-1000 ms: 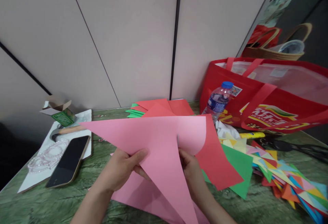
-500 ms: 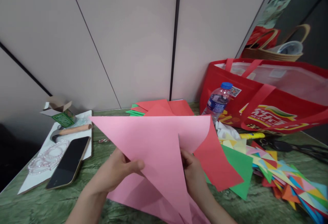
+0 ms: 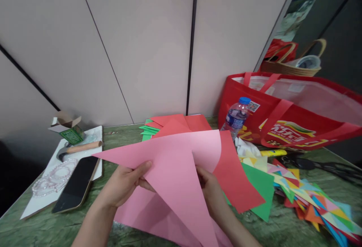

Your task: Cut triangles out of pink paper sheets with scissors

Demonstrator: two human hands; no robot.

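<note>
A large sheet of pink paper (image 3: 166, 164) is raised above the table, a pointed corner reaching left and a straight edge along its top. My left hand (image 3: 128, 186) grips its slanting left edge, thumb on the front and fingers behind. My right hand (image 3: 210, 188) is closed at a long slanting edge or slit in the paper, right of the middle; its fingertips are partly hidden. More pink paper (image 3: 141, 211) spreads below, and I cannot tell whether it is the same sheet. Behind to the right are red paper (image 3: 237, 175) and green paper (image 3: 261, 190).
A phone (image 3: 75, 184), a hammer-like tool (image 3: 82, 148), beads (image 3: 53, 177) and a small green box (image 3: 69, 132) are at left. At right are a water bottle (image 3: 236, 117), a red shopping bag (image 3: 283, 115), folded coloured paper pieces (image 3: 319, 198) and black-handled scissors (image 3: 313, 164).
The pink sheet has tilted, its left corner dropping. My left hand has moved slightly left along with the paper. My right hand stays at the slanting edge; the view has shifted a little.
</note>
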